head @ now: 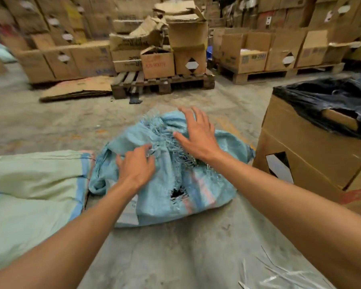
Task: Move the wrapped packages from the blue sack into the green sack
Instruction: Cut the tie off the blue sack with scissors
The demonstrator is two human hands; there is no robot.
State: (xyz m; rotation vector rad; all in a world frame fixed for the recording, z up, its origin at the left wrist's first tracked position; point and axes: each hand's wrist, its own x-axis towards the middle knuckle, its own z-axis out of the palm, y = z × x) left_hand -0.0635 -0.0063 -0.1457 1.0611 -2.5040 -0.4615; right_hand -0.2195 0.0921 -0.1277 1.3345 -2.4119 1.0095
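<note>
Left hand (pixel 137 165) presses spread fingers on blue sack (pixel 167 174), grasping nothing. Right hand (pixel 196 134) hovers released over frayed mouth, likely hunting for opening (packages hidden inside). Green sack (pixel 33 195) lies flat just left, ready to receive. Lined cardboard box (pixel 304 155) stands right.

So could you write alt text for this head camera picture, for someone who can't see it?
Two bare hands reach onto a crumpled blue sack with a frayed mouth on a warehouse floor: the left hand touches the fabric, the right hand is spread over its top. A green sack lies to the left, a lined box stands to the right, and stacked cartons fill the background.
</note>
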